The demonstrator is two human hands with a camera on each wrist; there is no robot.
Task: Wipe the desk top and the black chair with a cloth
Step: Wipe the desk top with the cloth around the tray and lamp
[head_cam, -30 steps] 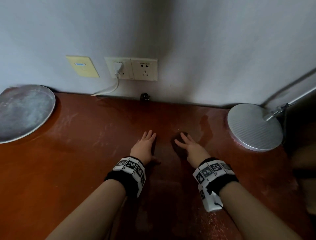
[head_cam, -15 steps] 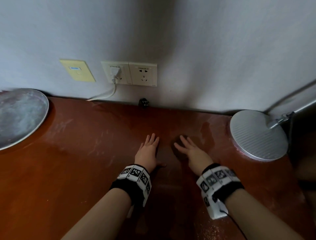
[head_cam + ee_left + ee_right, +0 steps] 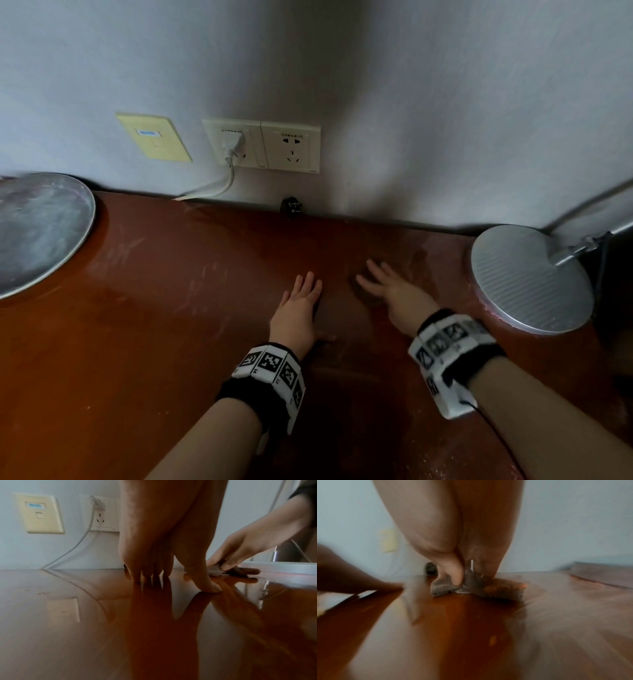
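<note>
Two hands are working the surface point(image 3: 144, 308): the right hand point(image 3: 387, 291) is pinching and pressing the cloth point(image 3: 476, 586) near the lamp base point(image 3: 527, 277), while the left hand point(image 3: 296, 308) is lying flat, fingers straight, likely bracing.

Red-brown desk top point(image 3: 144, 308), grey cloth point(image 3: 443, 586) (orange-tinged end), silver lamp base point(image 3: 527, 281)

A round metal tray point(image 3: 41, 233), lamp base point(image 3: 527, 277), 2 wall sockets point(image 3: 263, 145).
</note>
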